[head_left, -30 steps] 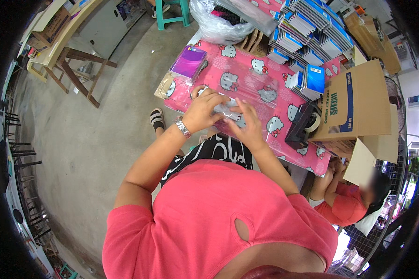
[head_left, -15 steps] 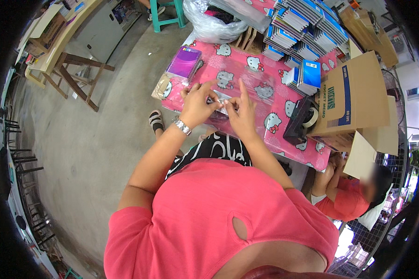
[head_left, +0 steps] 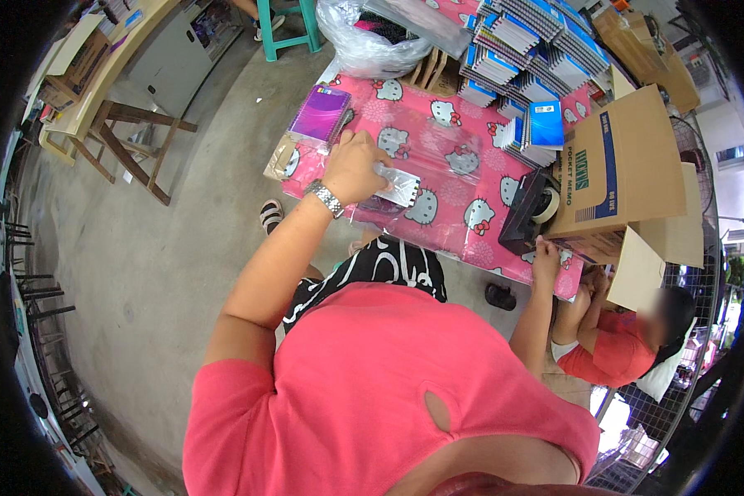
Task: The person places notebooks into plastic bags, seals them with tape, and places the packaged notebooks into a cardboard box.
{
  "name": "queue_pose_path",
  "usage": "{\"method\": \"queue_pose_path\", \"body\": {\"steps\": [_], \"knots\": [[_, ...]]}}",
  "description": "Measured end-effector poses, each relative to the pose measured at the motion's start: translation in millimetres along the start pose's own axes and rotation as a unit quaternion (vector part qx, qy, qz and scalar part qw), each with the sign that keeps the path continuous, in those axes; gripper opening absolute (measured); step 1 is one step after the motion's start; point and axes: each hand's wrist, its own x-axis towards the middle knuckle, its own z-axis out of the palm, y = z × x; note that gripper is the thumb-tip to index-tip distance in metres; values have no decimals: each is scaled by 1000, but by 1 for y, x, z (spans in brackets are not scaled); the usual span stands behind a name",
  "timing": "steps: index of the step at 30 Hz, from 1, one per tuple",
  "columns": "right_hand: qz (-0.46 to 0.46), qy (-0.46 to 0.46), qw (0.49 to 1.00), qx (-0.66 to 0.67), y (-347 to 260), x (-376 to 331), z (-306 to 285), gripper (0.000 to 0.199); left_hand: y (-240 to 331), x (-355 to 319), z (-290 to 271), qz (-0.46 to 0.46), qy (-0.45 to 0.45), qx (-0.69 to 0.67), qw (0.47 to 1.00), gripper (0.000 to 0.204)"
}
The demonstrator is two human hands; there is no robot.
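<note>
My left hand (head_left: 357, 169) is closed on a small spiral-bound memo pad (head_left: 403, 189) in clear plastic, above the table. White pages and a black coil show at the pad's right end. At the table's front right, my right hand (head_left: 546, 261) has its fingers pinched together at the near end of a black tape dispenser (head_left: 521, 223). A roll of tape (head_left: 546, 204) sits in the dispenser. Whatever is between those fingertips is too small to make out. Beyond my left hand lies a purple spiral notebook (head_left: 318, 114).
Clear plastic sheets (head_left: 438, 153) lie on the pink patterned tablecloth (head_left: 481, 194). Stacked blue spiral notebooks (head_left: 512, 62) and a plastic bag (head_left: 364, 50) fill the far side. An open cardboard box (head_left: 628, 157) stands right; a person in red (head_left: 608, 351) sits below it.
My right hand has left the memo pad and moved right to the tape dispenser. My left hand keeps the pad, its back now turned more upward.
</note>
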Motion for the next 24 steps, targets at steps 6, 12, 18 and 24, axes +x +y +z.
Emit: {"method": "queue_pose_path", "body": {"steps": [6,12,18,24], "knots": [[168,-60,873,454,-23,-23,11,20,-17,-23,25,-89,-9,-309,947,30],[60,16,760,647,-16,-80,34,13,-12,-34,56,-67,111,-327,936,22],[207,-287,619,701,-1,-51,89,5,-9,-32,70,-70,180,-328,924,20],[-282,-493,802,186,-239,-30,101,22,-7,-34,65,-75,167,-349,919,20]]}}
